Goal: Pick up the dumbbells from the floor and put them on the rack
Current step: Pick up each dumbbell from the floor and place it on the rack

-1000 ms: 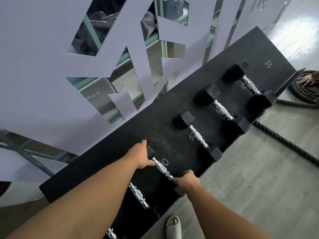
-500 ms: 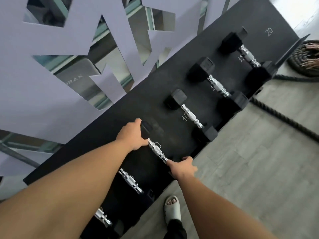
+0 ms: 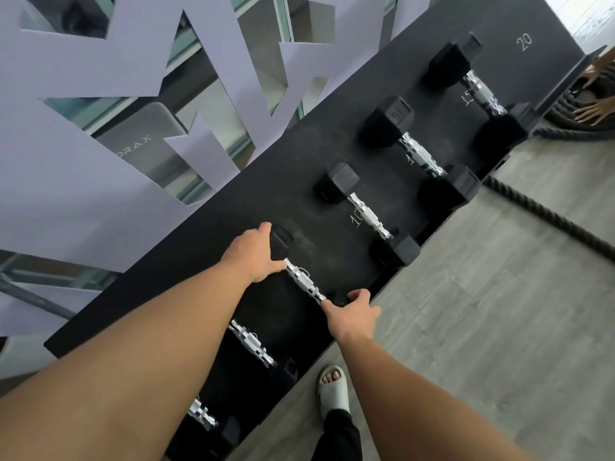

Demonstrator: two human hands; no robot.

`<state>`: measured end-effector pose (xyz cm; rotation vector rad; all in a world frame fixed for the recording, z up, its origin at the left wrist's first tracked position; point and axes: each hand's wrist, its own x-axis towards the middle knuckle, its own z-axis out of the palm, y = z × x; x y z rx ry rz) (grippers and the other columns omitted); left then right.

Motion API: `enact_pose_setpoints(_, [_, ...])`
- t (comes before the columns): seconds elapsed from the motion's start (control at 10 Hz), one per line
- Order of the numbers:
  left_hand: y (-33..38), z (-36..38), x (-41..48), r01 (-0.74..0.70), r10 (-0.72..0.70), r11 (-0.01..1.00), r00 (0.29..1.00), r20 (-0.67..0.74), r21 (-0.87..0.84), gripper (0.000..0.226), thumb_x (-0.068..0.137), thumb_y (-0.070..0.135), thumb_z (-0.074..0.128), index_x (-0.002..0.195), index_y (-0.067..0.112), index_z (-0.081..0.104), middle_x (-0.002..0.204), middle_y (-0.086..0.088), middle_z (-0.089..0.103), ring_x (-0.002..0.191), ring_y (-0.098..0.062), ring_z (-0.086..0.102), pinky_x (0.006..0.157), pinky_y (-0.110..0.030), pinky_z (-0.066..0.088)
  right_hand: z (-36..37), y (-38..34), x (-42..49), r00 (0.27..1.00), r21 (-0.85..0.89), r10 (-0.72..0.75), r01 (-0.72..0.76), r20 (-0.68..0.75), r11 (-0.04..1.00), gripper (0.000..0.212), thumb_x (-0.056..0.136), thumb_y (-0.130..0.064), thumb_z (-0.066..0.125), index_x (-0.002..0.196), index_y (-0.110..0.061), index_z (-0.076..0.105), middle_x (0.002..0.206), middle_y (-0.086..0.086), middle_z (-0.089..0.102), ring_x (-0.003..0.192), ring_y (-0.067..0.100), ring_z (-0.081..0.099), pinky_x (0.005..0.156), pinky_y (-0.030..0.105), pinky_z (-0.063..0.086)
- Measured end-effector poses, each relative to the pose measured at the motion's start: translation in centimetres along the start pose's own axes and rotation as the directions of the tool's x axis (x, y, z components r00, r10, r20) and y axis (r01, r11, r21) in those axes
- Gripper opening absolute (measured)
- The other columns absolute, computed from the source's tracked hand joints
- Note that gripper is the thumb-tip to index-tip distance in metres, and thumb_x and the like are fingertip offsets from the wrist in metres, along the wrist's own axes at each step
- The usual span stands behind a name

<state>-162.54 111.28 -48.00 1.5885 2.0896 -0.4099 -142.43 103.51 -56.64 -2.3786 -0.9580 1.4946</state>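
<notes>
A black hex dumbbell with a chrome handle (image 3: 304, 282) lies on the black rack shelf (image 3: 253, 191). My left hand (image 3: 256, 256) grips its far head, fingers wrapped over the black end. My right hand (image 3: 352, 312) grips the near head at the shelf's front edge and hides most of it. Three heavier dumbbells sit further right on the shelf: one by the "10" mark (image 3: 366, 216), a larger one (image 3: 421, 154) and the largest by the "15" mark (image 3: 481, 91). Two smaller dumbbells (image 3: 253, 342) (image 3: 201, 412) lie to the left, partly under my left arm.
A purple cut-out wall panel (image 3: 83, 168) stands right behind the rack. A thick black rope (image 3: 549, 211) runs across the grey floor on the right. Another person's hands (image 3: 595, 108) rest on coiled rope at the far right. My sandalled foot (image 3: 332, 387) stands by the rack's front.
Both hands stay on the ends of the same dumbbell on the shelf. The view has shifted slightly, tilting down and closer to the rack; the dumbbell has hardly moved.
</notes>
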Motion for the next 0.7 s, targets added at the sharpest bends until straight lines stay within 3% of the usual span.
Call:
enact_pose_setpoints(0.2, [-0.4, 0.7, 0.1, -0.020, 0.019, 0.999, 0.999, -0.029, -0.039, 0.100, 0.086, 0.053, 0.077, 0.161, 0.017, 0.021, 0.155, -0.012, 0.046, 0.132, -0.036, 0.055, 0.098, -0.043, 0.051, 0.2, 0.2, -0.1, 0.999, -0.002, -0.041, 0.041, -0.030, 0.999, 0.051, 0.073, -0.050, 0.077, 0.108, -0.029, 0.046, 0.118, 0.002, 0.038, 0.090, 0.027, 0.063, 0.080, 0.039, 0.057])
enact_pose_setpoints(0.3, [-0.7, 1.0, -0.2, -0.026, 0.024, 0.995, 1.000, -0.014, -0.098, 0.104, 0.086, 0.053, 0.077, 0.163, 0.020, 0.015, 0.161, -0.009, 0.039, 0.138, -0.033, 0.050, 0.103, -0.045, 0.049, -0.9, 0.4, 0.4, 0.997, -0.118, -0.075, 0.077, 0.022, 0.990, 0.053, 0.076, -0.055, 0.075, 0.112, -0.026, 0.047, 0.117, 0.002, 0.041, 0.079, 0.020, 0.062, 0.075, 0.034, 0.052])
enact_pose_setpoints(0.4, [-1.4, 0.8, -1.6, -0.007, 0.007, 0.992, 1.000, -0.003, -0.125, 0.107, 0.084, 0.061, 0.073, 0.164, 0.026, 0.011, 0.165, -0.002, 0.034, 0.142, -0.030, 0.046, 0.104, -0.048, 0.049, -4.0, -0.4, 1.2, 0.978, -0.377, -0.200, 0.208, 0.060, 0.903, 0.056, 0.078, -0.071, 0.066, 0.107, -0.025, 0.054, 0.111, -0.002, 0.053, 0.083, 0.019, 0.062, 0.075, 0.034, 0.051])
enact_pose_setpoints(0.5, [-1.8, 0.2, -3.1, 0.012, -0.014, 0.994, 1.000, -0.018, -0.105, 0.099, 0.087, 0.064, 0.068, 0.163, 0.025, 0.018, 0.162, 0.000, 0.038, 0.142, -0.028, 0.046, 0.106, -0.046, 0.047, -6.1, -1.2, 1.5, 0.943, -0.471, -0.326, 0.318, 0.068, 0.823, 0.048, 0.084, -0.071, 0.058, 0.102, -0.027, 0.059, 0.108, -0.005, 0.058, 0.090, 0.019, 0.064, 0.080, 0.037, 0.055])
enact_pose_setpoints(0.6, [-2.0, -1.2, -6.1, 0.052, -0.058, 0.996, 0.995, -0.079, -0.074, 0.074, 0.091, 0.061, 0.064, 0.153, 0.027, 0.042, 0.149, 0.001, 0.054, 0.130, -0.026, 0.056, 0.103, -0.043, 0.048, -8.9, -3.6, 0.7, 0.869, -0.540, -0.469, 0.475, 0.160, 0.695, 0.037, 0.091, -0.061, 0.055, 0.105, -0.027, 0.062, 0.108, -0.003, 0.057, 0.104, 0.025, 0.063, 0.091, 0.043, 0.054])
enact_pose_setpoints(0.7, [-2.6, -2.1, -8.8, 0.074, -0.078, 0.996, 0.990, -0.114, -0.040, 0.058, 0.092, 0.060, 0.063, 0.141, 0.030, 0.054, 0.137, 0.005, 0.063, 0.121, -0.021, 0.061, 0.099, -0.040, 0.050, -11.0, -6.4, -0.5, 0.788, -0.576, -0.549, 0.595, 0.279, 0.561, 0.041, 0.093, -0.058, 0.054, 0.117, -0.027, 0.063, 0.117, -0.001, 0.059, 0.114, 0.029, 0.059, 0.099, 0.043, 0.048])
